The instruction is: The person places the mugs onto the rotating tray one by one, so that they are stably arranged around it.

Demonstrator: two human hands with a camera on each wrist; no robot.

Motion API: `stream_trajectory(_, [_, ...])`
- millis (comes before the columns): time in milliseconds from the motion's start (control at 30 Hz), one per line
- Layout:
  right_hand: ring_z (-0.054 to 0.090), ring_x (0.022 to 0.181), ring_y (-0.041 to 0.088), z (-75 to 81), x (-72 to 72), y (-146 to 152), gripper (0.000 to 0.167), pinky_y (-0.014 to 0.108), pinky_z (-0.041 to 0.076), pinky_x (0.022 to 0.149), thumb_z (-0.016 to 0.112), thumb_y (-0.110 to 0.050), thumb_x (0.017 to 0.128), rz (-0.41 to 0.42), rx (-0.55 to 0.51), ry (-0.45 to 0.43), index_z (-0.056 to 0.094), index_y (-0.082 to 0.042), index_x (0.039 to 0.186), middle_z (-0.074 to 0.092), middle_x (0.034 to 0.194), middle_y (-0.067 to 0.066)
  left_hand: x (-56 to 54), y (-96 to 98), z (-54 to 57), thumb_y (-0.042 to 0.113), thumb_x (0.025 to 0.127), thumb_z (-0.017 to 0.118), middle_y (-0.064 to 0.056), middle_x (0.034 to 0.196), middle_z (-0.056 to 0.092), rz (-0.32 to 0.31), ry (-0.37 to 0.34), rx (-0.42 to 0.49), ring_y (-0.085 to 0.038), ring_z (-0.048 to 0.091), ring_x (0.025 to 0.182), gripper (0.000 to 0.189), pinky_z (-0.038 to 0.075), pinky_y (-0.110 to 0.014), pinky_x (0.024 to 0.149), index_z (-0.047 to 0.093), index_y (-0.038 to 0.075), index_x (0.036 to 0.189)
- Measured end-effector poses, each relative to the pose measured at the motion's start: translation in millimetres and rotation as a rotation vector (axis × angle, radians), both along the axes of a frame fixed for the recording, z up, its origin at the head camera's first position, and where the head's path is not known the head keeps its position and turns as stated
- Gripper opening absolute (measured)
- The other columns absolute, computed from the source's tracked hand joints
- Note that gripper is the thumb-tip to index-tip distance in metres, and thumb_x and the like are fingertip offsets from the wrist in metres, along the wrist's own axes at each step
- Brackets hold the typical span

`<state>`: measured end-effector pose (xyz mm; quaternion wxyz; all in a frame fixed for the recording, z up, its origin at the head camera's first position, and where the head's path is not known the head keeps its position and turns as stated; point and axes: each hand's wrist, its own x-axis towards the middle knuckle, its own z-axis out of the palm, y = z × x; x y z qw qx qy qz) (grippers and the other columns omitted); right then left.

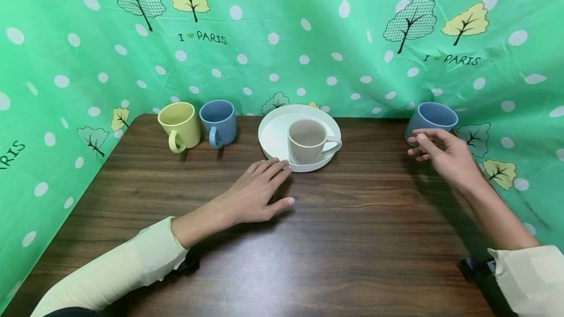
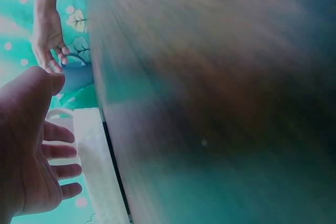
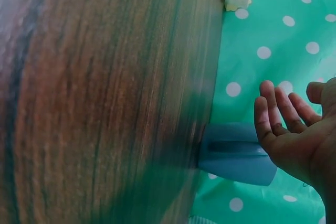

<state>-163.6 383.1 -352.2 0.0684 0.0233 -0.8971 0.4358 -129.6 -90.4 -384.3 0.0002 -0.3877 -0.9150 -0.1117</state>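
Note:
A greyish-beige mug (image 1: 305,143) stands upright inside a white round rimmed dish (image 1: 270,141), its handle pointing right. My left hand (image 1: 257,192) is spread palm down, fingertips at the dish's front rim; whether they touch it I cannot tell. In the left wrist view, that hand's straight fingers lie beside the dish wall (image 2: 94,166). On the right, my right hand (image 1: 451,158) is at the near side of a blue mug (image 1: 429,116), partly hiding it. The right wrist view shows loosely bent fingers in front of this mug (image 3: 231,153), not closed round it.
A yellow mug (image 1: 180,124) and a second blue mug (image 1: 219,124) stand side by side at the back left, handles toward me. Behind the brown wooden table (image 1: 343,238) hangs a green dotted cloth (image 1: 282,57), close behind the mugs and dish.

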Motion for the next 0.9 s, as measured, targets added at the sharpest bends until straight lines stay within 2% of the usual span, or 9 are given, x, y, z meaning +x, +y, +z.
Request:
stream_trajectory(467, [0.076, 0.091, -0.009, 2.9, 1.6, 6, 0.035, 0.012, 0.06, 0.077, 0.056, -0.036, 0.12, -0.001, -0.054, 0.007, 0.065, -0.014, 0.146, 0.072, 0.11, -0.039, 3.2, 6.5, 2.2, 0.062, 0.115, 0.052, -0.013, 0.188, 0.029, -0.036, -0.041, -0.056, -0.033, 0.025, 0.177, 0.084, 0.022, -0.059, 0.144, 0.037, 0.008, 0.177])
stream_trajectory(767, [0.076, 0.093, -0.008, 3.9, 3.5, 9, 0.037, 0.012, 0.06, 0.078, 0.056, -0.036, 0.12, -0.01, -0.072, 0.003, 0.064, -0.012, 0.147, 0.073, 0.112, -0.037, 3.8, 10.0, 2.9, 0.063, 0.115, 0.053, -0.012, 0.188, 0.029, -0.049, -0.045, -0.059, -0.032, 0.024, 0.177, 0.084, 0.02, -0.059, 0.144, 0.037, 0.01, 0.177])
stream_trajectory(900, [0.076, 0.094, -0.008, 3.5, 4.8, 12, 0.034, 0.012, 0.06, 0.078, 0.055, -0.036, 0.119, -0.014, -0.083, 0.001, 0.065, -0.017, 0.146, 0.073, 0.114, -0.037, 4.0, 11.1, 2.4, 0.062, 0.115, 0.053, -0.012, 0.188, 0.028, -0.053, -0.051, -0.058, -0.031, 0.023, 0.178, 0.083, 0.02, -0.059, 0.144, 0.037, 0.01, 0.177])
